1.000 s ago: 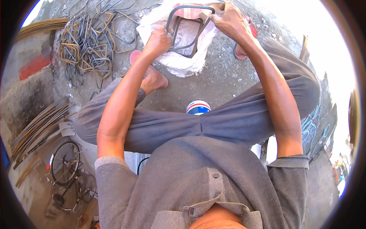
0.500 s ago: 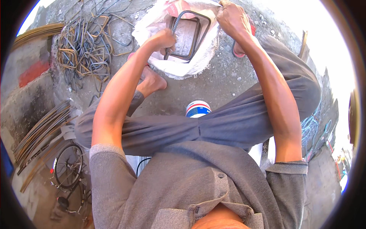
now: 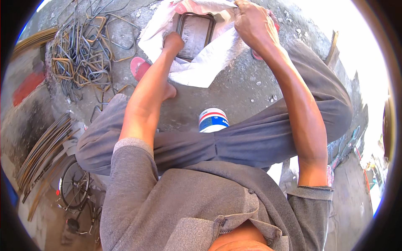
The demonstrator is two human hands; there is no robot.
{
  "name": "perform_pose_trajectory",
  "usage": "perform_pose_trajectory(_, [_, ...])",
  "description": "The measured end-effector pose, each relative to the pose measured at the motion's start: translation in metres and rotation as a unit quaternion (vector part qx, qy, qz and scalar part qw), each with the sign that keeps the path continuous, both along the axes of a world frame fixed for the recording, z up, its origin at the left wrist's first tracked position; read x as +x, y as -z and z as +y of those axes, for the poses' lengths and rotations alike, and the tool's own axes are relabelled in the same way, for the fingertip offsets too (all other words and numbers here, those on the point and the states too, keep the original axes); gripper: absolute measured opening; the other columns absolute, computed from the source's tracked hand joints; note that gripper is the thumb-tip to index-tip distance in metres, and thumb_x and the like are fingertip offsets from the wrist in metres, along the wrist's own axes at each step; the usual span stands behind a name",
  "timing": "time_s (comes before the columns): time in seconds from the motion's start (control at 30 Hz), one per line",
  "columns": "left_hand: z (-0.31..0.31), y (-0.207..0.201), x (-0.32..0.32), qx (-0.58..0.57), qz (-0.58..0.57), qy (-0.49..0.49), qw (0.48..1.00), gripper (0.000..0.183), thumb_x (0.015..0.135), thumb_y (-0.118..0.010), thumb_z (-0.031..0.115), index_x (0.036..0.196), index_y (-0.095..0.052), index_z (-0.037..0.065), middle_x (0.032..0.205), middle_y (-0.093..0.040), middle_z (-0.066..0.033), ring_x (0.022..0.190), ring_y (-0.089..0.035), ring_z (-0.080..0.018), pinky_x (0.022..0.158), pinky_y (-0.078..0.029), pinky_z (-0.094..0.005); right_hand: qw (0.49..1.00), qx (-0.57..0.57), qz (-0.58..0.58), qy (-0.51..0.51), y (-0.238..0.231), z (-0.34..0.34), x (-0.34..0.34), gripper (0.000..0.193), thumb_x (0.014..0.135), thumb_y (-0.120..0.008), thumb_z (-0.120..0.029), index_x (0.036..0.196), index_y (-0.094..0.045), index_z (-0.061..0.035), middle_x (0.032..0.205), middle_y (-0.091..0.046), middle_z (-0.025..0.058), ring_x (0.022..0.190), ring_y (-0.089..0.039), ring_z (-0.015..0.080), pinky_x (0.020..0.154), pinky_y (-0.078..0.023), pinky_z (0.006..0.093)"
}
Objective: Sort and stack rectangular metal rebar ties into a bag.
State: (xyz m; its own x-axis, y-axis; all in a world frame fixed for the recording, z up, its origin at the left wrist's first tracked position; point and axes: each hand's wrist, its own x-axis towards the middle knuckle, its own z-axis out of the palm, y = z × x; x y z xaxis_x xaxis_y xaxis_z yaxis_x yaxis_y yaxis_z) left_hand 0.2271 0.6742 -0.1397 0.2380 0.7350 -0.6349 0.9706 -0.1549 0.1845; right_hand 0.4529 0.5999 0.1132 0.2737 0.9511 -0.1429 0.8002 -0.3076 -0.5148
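A white woven sack point(image 3: 197, 76) stands with its mouth open on the ground at the far middle. Rectangular steel rebar stirrups point(image 3: 210, 33), bent with rounded corners, lie together inside it. My left hand point(image 3: 173, 42) reaches into the mouth and is closed at the left side of the stirrups; its fingers are partly hidden. With my right hand point(image 3: 254, 25) I pinch the sack's rim at the far right, pulling that side up.
A tangled heap of rebar stirrups point(image 3: 81, 54) lies at the far left. Long bars point(image 3: 44, 146) and a bicycle point(image 3: 74, 184) are at the left. A white and blue bucket point(image 3: 213, 120) stands between my legs. Pink sandals point(image 3: 139, 68) are beside the sack.
The stirrup that was tilted up in my left hand has gone down into the sack beside the other. The sack's near rim has folded inward; my right hand stays on its rim.
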Motion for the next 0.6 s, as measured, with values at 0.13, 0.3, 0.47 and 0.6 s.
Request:
perform_pose_trajectory(0.13, [-0.005, 0.002, 0.014, 0.085, 0.011, 0.077, 0.993, 0.025, 0.082, -0.057, 0.014, 0.100, -0.065, -0.001, 0.105, -0.066, -0.0230, 0.099, -0.066, -0.0340, 0.081, -0.054, -0.0409, 1.000, -0.001, -0.030, -0.002, 0.011, 0.002, 0.005, 0.024, 0.085, -0.046, -0.012, 0.090, -0.061, 0.0056, 0.094, -0.062, 0.0307, 0.092, -0.063, 0.0433, 0.081, -0.048, 0.0487])
perform_pose_trajectory(0.3, [0.007, 0.005, -0.001, 0.105, 0.031, 0.078, 0.991, 0.025, 0.081, -0.055, 0.012, 0.101, -0.063, -0.002, 0.102, -0.066, -0.0245, 0.097, -0.066, -0.0368, 0.083, -0.053, -0.0427, 0.999, 0.028, -0.044, -0.014, 0.007, 0.001, -0.001, 0.022, 0.084, -0.047, -0.013, 0.088, -0.061, 0.0041, 0.089, -0.063, 0.0291, 0.088, -0.063, 0.0432, 0.077, -0.048, 0.0490])
perform_pose_trajectory(0.47, [0.028, 0.013, 0.000, 0.055, 0.019, 0.076, 0.995, 0.027, 0.086, -0.051, 0.014, 0.105, -0.065, 0.000, 0.106, -0.066, -0.0229, 0.101, -0.065, -0.0358, 0.086, -0.053, -0.0415, 0.996, 0.047, -0.072, -0.016, 0.015, -0.004, 0.003, 0.022, 0.085, -0.047, -0.015, 0.085, -0.060, 0.0031, 0.088, -0.063, 0.0272, 0.087, -0.062, 0.0425, 0.078, -0.047, 0.0477])
perform_pose_trajectory(0.6, [0.023, 0.018, 0.003, 0.067, -0.016, 0.092, 0.993, 0.028, 0.086, -0.050, 0.014, 0.103, -0.065, -0.001, 0.106, -0.066, -0.0236, 0.100, -0.065, -0.0371, 0.085, -0.052, -0.0430, 0.997, 0.048, -0.063, -0.017, 0.005, -0.006, 0.003, 0.023, 0.086, -0.049, -0.017, 0.086, -0.060, 0.0032, 0.090, -0.063, 0.0269, 0.088, -0.062, 0.0421, 0.079, -0.046, 0.0479])
